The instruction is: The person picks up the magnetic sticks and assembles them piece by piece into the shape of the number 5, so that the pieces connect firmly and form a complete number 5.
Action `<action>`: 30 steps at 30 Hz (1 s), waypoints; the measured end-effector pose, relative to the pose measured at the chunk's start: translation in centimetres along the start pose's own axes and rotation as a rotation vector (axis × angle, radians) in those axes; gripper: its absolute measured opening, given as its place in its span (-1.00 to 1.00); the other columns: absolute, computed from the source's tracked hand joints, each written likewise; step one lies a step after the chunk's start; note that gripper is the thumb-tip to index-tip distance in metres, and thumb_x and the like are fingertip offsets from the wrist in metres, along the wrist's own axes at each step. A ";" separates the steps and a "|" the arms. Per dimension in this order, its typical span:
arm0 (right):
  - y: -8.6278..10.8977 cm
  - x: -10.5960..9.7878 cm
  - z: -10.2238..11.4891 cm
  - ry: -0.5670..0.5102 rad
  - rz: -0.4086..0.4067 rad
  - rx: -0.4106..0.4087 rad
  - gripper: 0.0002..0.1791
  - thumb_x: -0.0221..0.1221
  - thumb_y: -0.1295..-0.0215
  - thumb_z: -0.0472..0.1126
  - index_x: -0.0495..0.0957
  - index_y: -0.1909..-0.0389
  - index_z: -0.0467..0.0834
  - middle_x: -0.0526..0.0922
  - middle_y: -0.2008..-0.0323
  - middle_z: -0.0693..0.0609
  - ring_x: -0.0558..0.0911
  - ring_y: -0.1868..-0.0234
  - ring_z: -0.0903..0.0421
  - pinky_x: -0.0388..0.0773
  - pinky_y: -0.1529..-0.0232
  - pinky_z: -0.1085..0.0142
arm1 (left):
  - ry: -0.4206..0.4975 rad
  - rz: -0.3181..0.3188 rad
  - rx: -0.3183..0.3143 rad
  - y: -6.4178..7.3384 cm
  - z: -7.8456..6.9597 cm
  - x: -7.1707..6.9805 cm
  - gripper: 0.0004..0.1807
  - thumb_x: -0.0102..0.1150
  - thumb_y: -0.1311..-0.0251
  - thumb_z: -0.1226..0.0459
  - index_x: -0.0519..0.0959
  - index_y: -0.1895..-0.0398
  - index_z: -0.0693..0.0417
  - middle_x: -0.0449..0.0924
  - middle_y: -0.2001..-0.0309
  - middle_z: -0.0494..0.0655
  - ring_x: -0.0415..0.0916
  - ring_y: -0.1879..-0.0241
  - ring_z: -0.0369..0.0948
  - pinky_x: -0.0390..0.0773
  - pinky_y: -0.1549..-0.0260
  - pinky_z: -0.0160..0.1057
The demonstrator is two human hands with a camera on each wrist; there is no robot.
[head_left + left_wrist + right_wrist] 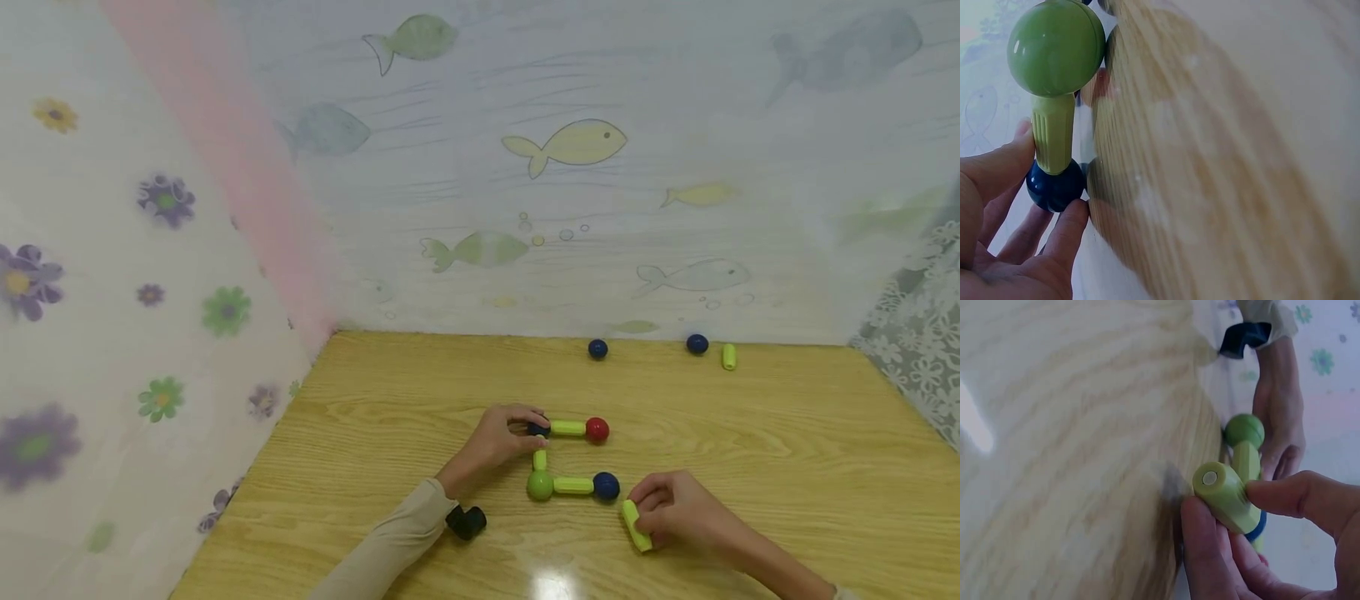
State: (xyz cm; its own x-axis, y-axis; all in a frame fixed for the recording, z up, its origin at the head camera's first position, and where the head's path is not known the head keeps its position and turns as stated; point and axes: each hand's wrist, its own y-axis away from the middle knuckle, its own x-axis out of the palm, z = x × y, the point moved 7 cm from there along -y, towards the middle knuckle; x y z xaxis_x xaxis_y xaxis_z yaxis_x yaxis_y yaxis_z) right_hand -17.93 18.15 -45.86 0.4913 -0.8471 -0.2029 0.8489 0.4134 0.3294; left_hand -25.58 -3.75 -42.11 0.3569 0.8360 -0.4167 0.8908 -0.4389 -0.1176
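My left hand (495,440) pinches a dark blue ball (1055,185) at the far left corner of a magnetic building-toy shape on the table. From that ball one yellow-green rod (567,427) runs right to a red ball (597,430). Another short rod (1054,132) comes toward me to a green ball (539,485), and a third rod (573,486) joins green to a second blue ball (606,486). Between thumb and fingers, my right hand (684,510) holds a loose yellow-green rod (1227,499), apart from the shape. A round metallic disc shows in its end.
Near the back edge of the wooden table (420,375) lie two dark blue balls (597,349) and a yellow-green rod (729,357). A black device (467,522) sits at my left wrist. Behind stands a fish-patterned wall covering (465,167), with a flowered one (97,333) at left.
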 end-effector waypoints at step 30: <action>-0.5 2.3 0.1 -0.092 -0.148 0.080 -0.66 0.28 0.01 -0.39 0.40 0.23 -0.41 0.58 0.41 -0.10 0.62 0.43 0.08 0.65 0.39 0.16 | 0.053 0.028 -0.024 0.2 -0.5 -0.2 -0.77 0.29 -0.10 0.45 0.64 0.15 0.37 0.47 -0.11 0.24 0.41 -0.14 0.08 0.47 -0.05 -0.02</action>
State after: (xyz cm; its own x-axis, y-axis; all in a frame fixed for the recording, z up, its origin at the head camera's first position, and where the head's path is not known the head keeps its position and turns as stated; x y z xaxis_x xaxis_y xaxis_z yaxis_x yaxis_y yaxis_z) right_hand -17.23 15.99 -46.43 0.3396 -0.9250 -0.1707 0.8902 0.2575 0.3758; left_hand -25.33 -3.86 -41.62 0.3954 0.8403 -0.3709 0.8866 -0.4546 -0.0849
